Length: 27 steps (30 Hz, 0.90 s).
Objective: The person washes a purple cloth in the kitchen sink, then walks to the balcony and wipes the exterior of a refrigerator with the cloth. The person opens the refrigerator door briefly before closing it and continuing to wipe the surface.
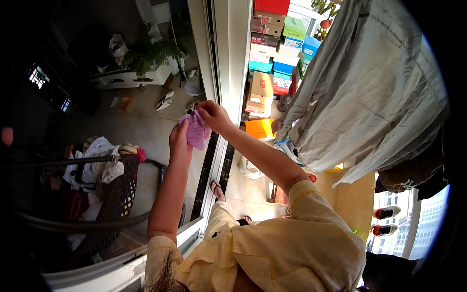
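Note:
A small pink-purple ribbed cloth [195, 131] is held up in front of me, bunched between both hands beside the door frame. My left hand [179, 137] is closed on its left side, thumb pointing up. My right hand [215, 117] pinches its upper right edge with the fingertips. The cloth's lower part hangs loose between the hands. What kind of cloth it is, I cannot tell.
A sliding door frame [224, 63] runs along the threshold. Stacked shoe boxes [261, 87] stand ahead on the right, near a hanging grey sheet [365, 92]. A lattice basket [121, 187] with clothes sits at left; white shoes [165, 100] lie on the floor beyond.

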Each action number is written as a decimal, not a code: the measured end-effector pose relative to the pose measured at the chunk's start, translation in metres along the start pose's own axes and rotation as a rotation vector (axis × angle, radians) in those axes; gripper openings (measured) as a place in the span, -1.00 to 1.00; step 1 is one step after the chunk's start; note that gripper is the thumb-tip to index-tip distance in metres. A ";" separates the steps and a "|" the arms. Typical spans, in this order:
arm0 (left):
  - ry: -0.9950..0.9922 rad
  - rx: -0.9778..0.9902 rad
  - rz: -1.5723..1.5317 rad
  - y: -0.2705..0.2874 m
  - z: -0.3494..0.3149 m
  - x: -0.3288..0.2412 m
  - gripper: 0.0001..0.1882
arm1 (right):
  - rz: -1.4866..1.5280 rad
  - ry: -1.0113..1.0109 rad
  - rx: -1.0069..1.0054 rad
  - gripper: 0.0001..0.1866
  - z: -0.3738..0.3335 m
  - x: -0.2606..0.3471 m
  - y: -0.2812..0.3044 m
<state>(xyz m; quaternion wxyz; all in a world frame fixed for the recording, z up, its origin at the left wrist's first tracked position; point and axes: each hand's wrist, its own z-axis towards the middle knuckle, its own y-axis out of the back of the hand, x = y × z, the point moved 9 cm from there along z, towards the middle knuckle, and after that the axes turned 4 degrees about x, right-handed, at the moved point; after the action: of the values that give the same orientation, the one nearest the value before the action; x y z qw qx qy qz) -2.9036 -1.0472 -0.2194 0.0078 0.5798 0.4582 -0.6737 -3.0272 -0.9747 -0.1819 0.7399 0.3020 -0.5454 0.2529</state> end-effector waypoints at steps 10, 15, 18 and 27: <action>0.192 0.344 0.019 -0.109 0.162 0.002 -0.79 | -0.084 0.118 -0.480 -0.83 0.173 -0.048 0.200; 0.309 0.472 0.000 -0.178 0.215 0.025 -0.81 | -0.195 0.040 -0.685 -0.82 0.195 -0.095 0.305; 0.374 0.522 0.009 -0.209 0.243 0.047 -0.81 | -0.380 -0.026 -0.794 -0.81 0.201 -0.120 0.363; 0.498 0.597 0.115 -0.269 0.318 0.106 -0.78 | -0.104 -0.294 -0.420 -0.63 0.252 -0.199 0.399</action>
<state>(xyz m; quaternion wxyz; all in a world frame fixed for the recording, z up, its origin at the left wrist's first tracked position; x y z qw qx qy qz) -3.3309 -1.0352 -0.1685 -0.2351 0.7271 0.1967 -0.6143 -3.5279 -0.8903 -0.2489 0.7113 0.2028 -0.6712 0.0493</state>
